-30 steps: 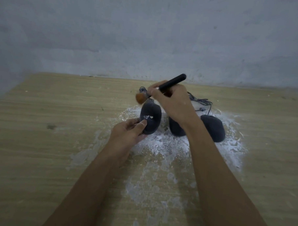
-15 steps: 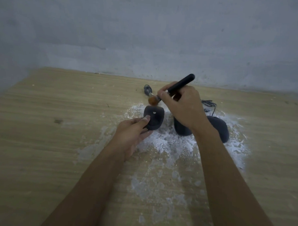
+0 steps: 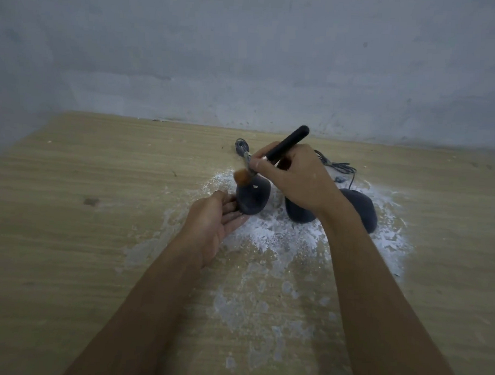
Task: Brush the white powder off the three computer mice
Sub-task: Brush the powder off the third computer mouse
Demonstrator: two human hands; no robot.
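Head cam, looking down at a wooden desk [image 3: 68, 236] set against a grey wall [image 3: 246, 59]. Three dark wired mice sit in a row in a patch of white powder [image 3: 272, 233]: left mouse [image 3: 253, 197], middle mouse [image 3: 297, 213] (partly hidden behind the right wrist) and right mouse [image 3: 361, 208]. Cables [image 3: 338, 165] trail off twd the wall.

Right hand [image 3: 295, 181] pinches a black-handled brush [image 3: 288, 145] low on the handle. Its orange bristles touch the far-left edge of the left mouse. Left hand [image 3: 210, 222] lies w/ fingers fairly straight, tips against that mouse's near end, bracing it, not wrapped round it. The left mouse's top looks mostly clean, w/ a few white flecks.

Handling, as a guess: the mice are light, hard-shelled and smooth, so they're likely to skid on the powdery desk under a stroke. Best held at the sides or braced at the near end, away from the spot being swept. The brush is light and soft-tipped, and a short grip gives control. The powder is loose and will scatter.
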